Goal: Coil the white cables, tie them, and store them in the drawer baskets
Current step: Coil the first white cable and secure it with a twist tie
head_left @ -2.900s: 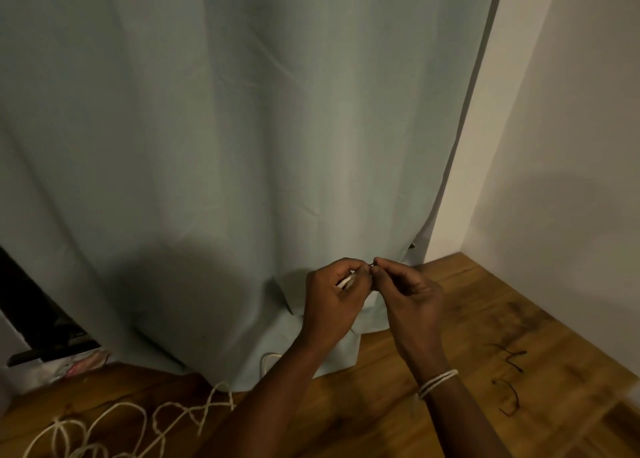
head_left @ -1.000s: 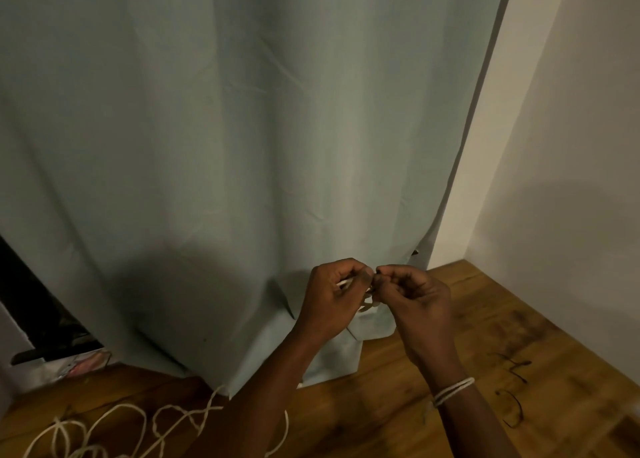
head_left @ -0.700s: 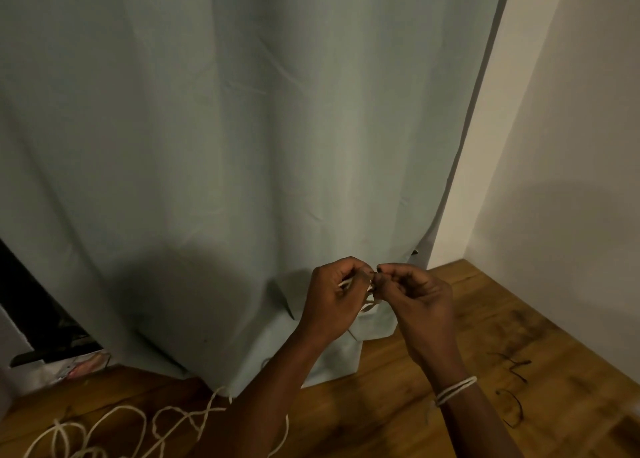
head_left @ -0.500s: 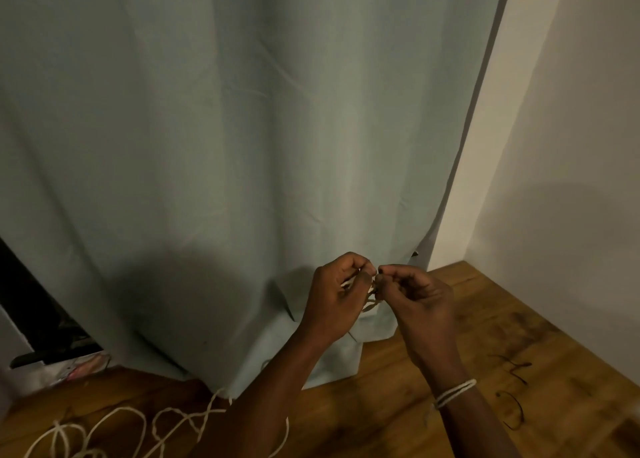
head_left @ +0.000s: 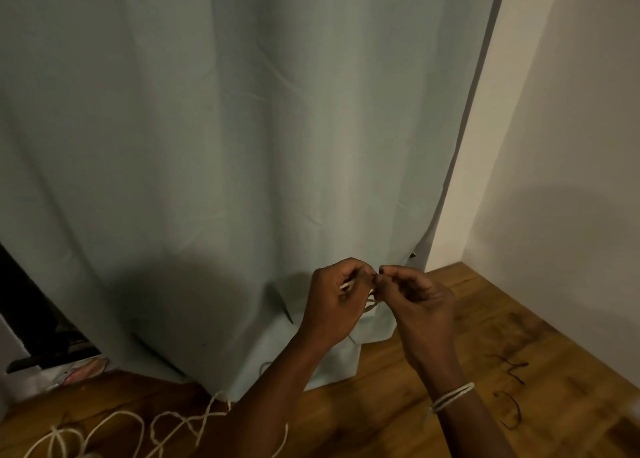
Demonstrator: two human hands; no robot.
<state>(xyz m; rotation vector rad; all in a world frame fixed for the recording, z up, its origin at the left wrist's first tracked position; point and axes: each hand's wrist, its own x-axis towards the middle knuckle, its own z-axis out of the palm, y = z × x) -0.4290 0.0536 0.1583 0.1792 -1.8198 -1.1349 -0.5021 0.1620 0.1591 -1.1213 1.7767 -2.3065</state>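
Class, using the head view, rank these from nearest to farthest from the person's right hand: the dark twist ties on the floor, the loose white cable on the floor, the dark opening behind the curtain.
From the right hand:
1. Dark twist ties, on the floor to its right.
2. Loose white cable, on the floor at lower left.
3. Dark opening, at the far left edge.

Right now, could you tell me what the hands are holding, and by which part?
Both hands, left and right, pinch a short stretch of white cable between fingertips, held up before the curtain; which part of its length cannot be told.
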